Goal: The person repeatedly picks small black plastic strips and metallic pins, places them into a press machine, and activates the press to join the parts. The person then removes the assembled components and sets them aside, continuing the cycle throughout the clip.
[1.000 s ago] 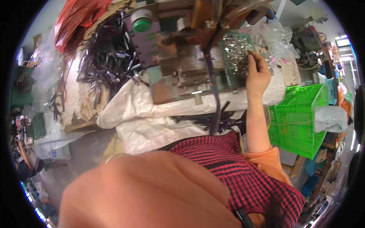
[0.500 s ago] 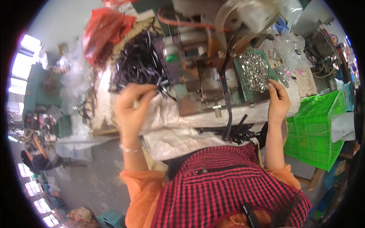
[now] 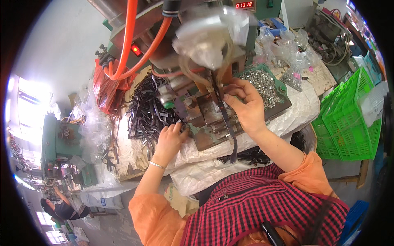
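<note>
Taking the steel die block (image 3: 211, 111) of the bench press as the clock's centre, the right hand (image 3: 248, 107) is at 3 o'clock, its thumb and forefinger bent nearly together at the tooling; whether anything is pinched between them I cannot tell. The pinch probably keeps the rest of the hand out to the side, with only the tips near the metal.

The left hand (image 3: 169, 141) is at 8 o'clock, fingers curled and thumb close to the forefinger, tips at the near edge of a heap of glossy black strips (image 3: 147, 108); I cannot tell whether it grips one. That heap spreads at 9 o'clock, likely put there to suit the left hand.

At 2 o'clock small shiny metal pieces (image 3: 262, 87) fill a green tray (image 3: 284, 89) just beside the right hand, a short reach that seems deliberate. A long dark strap (image 3: 229, 139) slants down toward 6 o'clock, crossing white woven sacking (image 3: 193, 155) laid along the bench edge, perhaps as padding.

Farther out, a red plastic bag (image 3: 107, 93) slumps between 9 and 10, orange air hoses (image 3: 130, 41) loop at 10, and a bright green crate (image 3: 347, 121) stands just past 3
</note>
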